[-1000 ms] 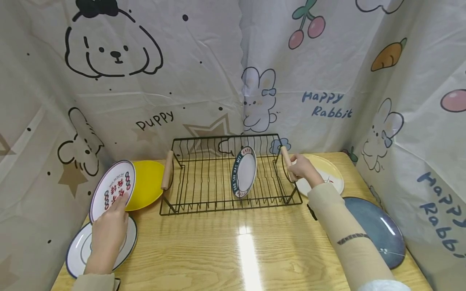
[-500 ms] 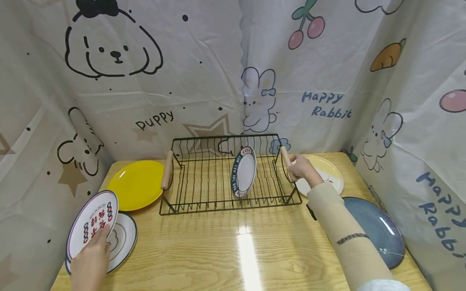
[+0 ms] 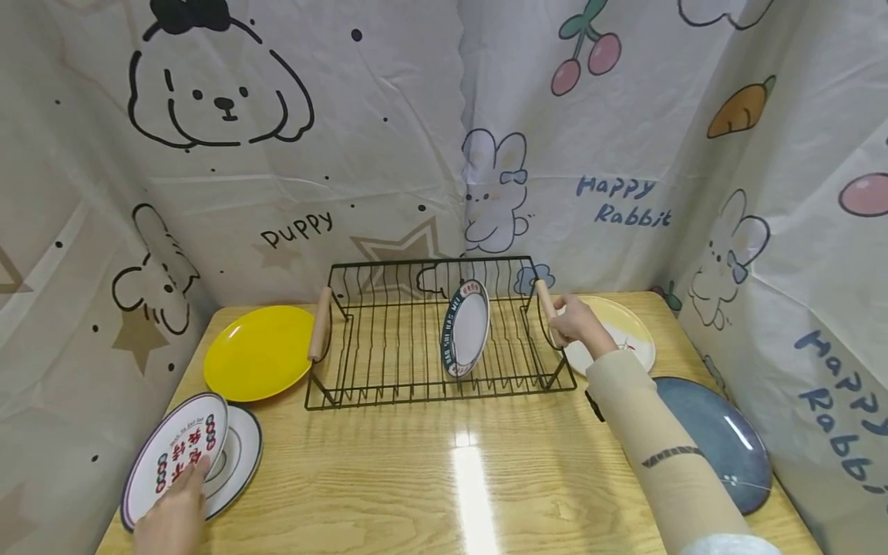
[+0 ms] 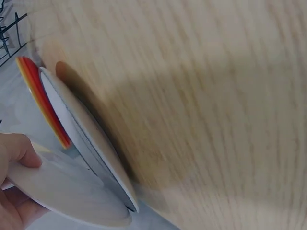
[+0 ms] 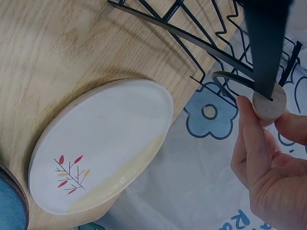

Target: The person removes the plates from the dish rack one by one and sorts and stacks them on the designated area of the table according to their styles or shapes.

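Observation:
My left hand (image 3: 173, 505) pinches the edge of a white plate with red lettering (image 3: 182, 439), tilted over a white plate with a dark blue rim (image 3: 239, 462) at the table's left. In the left wrist view the thumb lies on one face of the held plate (image 4: 72, 191) and fingers sit behind it; its lower edge is right at the other plate. With my right hand (image 3: 574, 320) I grip the right wooden handle (image 3: 544, 297) of a black wire dish rack (image 3: 388, 389). One white plate with a dark green lettered rim (image 3: 466, 330) stands upright in the rack.
A yellow plate (image 3: 260, 354) lies left of the rack. On the right are a cream-and-white plate (image 3: 634, 339) with a twig print and a blue plate (image 3: 721, 439). Printed curtains (image 3: 388, 169) enclose the wooden table (image 3: 388, 478) at the back and sides.
My left hand has carried the lettered plate left and down, from beside the yellow plate to over the blue-rimmed one. The right hand stays on the rack handle.

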A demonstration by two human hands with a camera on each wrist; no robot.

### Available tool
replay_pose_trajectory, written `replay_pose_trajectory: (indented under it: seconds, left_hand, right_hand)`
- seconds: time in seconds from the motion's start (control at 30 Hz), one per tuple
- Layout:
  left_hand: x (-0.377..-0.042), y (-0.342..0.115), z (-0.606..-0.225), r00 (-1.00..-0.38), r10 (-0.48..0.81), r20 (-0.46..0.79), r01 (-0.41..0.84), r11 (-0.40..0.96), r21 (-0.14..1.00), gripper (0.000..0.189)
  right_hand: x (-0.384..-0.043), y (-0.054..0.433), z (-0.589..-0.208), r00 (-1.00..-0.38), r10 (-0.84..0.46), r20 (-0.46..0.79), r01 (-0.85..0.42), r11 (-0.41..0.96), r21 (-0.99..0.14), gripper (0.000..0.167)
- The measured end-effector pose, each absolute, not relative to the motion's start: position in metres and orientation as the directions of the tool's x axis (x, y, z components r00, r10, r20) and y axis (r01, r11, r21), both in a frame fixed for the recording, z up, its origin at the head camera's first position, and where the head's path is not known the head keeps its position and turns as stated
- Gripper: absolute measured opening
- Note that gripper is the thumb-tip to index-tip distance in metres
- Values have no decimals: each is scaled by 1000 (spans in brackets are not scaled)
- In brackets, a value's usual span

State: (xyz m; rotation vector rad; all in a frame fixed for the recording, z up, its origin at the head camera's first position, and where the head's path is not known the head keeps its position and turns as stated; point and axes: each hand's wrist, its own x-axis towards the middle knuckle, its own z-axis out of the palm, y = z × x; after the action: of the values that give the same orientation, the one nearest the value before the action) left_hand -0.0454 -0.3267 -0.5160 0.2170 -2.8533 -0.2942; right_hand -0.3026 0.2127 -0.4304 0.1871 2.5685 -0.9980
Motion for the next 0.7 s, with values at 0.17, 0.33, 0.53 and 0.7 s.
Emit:
replay_pose_trajectory:
  seconds: [0.17,0.33,0.53,0.7]
  left_hand:
    - [-44,-327,-520,-957,-157,245,-105,972,211,45]
    - [-44,-323,-520,-975,-157,158,-125,973,195,45]
    - [-46,-314,-521,-988,-140,58,-128,977,173,38]
    - [-46,-310,-528,-985,-124,117,-103,980,173,36]
  right_hand:
    - [-302,214,-431,-921,-18,-389,250,739,-626,40]
    - [-302,213,-431,-921,-14,-390,257,731,-632,41]
    - [-302,212,-430,-915,-7,-403,272,726,-631,41]
    - [-301,213,-430,-915,-12,-402,269,724,-635,41]
